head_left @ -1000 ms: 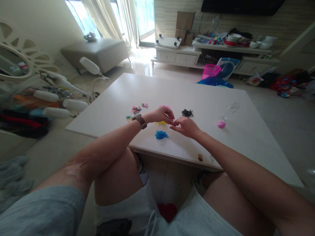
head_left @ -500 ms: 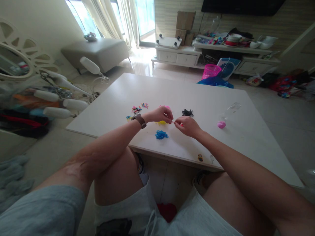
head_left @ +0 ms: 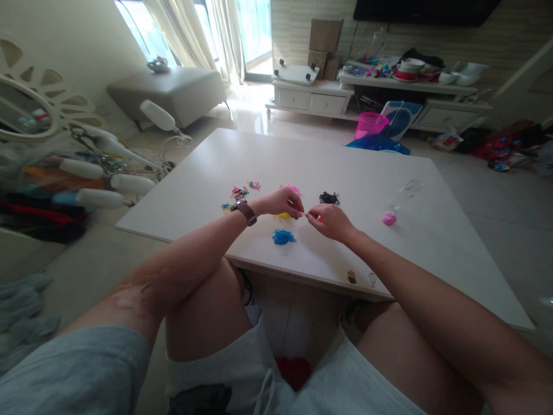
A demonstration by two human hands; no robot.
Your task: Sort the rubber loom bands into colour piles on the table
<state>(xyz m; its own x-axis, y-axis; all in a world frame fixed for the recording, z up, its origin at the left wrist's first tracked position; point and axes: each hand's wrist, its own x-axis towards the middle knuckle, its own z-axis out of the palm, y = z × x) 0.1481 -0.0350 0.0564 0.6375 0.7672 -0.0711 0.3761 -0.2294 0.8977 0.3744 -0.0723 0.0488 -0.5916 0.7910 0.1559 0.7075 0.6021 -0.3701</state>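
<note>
Over the middle of the white table [head_left: 190, 173], my left hand [head_left: 286, 202] and my right hand [head_left: 330, 221] meet fingertip to fingertip, both in a pinch. Between them stretches a thin pale strand [head_left: 304, 215] that looks like a small rubber band; its details are too small to tell. Below my left hand lies a pile of blue rubber bands [head_left: 284, 236]. Partly hidden behind that hand are a yellow pile [head_left: 282, 216] and a pink pile [head_left: 291, 189]. A black pile [head_left: 329, 198] sits just beyond my right hand, and something red [head_left: 319, 219] shows by its fingers.
Mixed coloured bits [head_left: 239, 192] lie left of my watch. To the right are a pink round object [head_left: 389, 218] and a clear plastic piece [head_left: 412, 187]. A minion figure [head_left: 351, 277] and a small clear item [head_left: 372, 279] lie near the front edge.
My fingertips have shifted very slightly, with the strand still between them. The piles on the table have not moved.
</note>
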